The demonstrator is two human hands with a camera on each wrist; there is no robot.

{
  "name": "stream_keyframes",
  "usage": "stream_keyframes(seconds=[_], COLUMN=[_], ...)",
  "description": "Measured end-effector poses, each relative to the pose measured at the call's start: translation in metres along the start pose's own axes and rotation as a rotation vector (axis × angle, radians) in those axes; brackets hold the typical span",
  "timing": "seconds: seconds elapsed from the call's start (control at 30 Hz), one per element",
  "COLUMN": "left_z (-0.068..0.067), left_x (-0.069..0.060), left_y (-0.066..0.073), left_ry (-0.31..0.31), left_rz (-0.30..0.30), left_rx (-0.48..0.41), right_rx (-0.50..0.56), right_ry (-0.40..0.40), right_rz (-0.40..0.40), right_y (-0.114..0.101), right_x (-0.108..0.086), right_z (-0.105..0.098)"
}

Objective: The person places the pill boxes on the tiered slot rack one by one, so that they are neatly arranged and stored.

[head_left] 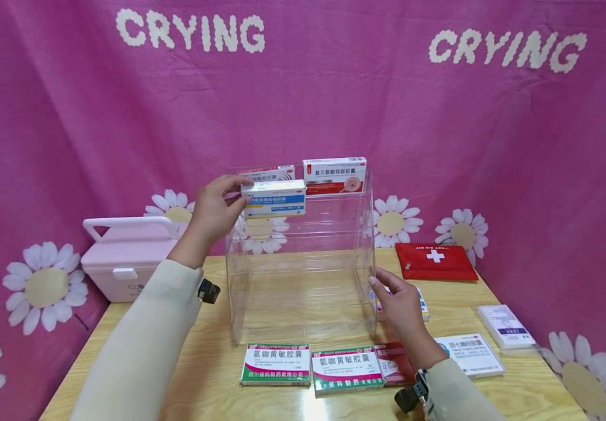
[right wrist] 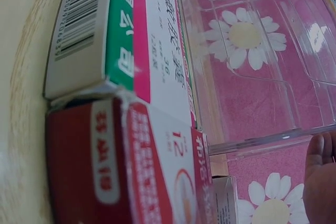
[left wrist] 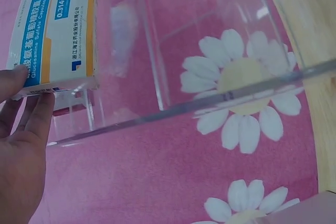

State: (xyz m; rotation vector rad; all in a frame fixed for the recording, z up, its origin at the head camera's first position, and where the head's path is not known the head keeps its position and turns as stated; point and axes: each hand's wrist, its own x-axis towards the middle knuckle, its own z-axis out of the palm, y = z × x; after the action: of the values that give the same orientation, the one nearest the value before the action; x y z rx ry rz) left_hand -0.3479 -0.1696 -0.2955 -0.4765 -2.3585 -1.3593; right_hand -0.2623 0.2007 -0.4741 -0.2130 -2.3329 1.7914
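A clear plastic tiered rack point(head_left: 303, 292) stands on the table, with two medicine boxes on its top tier: a red-and-white one point(head_left: 334, 172) at right and another point(head_left: 276, 173) at left, partly hidden. My left hand point(head_left: 213, 213) pinches the left end of a white, blue and yellow glucosamine capsule box point(head_left: 275, 200), held in front of the upper left tier. Its printed front also shows in the left wrist view. Lower down, my right hand point(head_left: 402, 301) grips the rack's right side edge between thumb and fingers.
Two green-and-white medicine boxes point(head_left: 274, 365) point(head_left: 346, 371) and a red box point(head_left: 394, 363) lie before the rack. Right of them are a white box point(head_left: 471, 355), a purple-striped box point(head_left: 505, 327) and a red first aid pouch point(head_left: 436, 262). A pink handled case point(head_left: 124, 257) stands left.
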Motion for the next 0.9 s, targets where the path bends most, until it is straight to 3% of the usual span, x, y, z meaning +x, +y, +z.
stream_keyframes(seconds=[0.33, 0.63, 0.9], left_z=[-0.002, -0.001, 0.004], left_x=[-0.004, -0.003, -0.006], left_y=[-0.011, -0.001, 0.003], left_ry=[0.019, -0.007, 0.058], left_rz=[0.041, 0.047, 0.027], left_rx=[0.06, 0.212, 0.232], right_rx=[-0.001, -0.015, -0.004], right_ry=[0.004, 0.003, -0.001], right_rz=[-0.012, -0.004, -0.008], right_y=[0.0, 0.002, 0.002], right_x=[0.0, 0.001, 0.0], right_z=[0.0, -0.001, -0.001])
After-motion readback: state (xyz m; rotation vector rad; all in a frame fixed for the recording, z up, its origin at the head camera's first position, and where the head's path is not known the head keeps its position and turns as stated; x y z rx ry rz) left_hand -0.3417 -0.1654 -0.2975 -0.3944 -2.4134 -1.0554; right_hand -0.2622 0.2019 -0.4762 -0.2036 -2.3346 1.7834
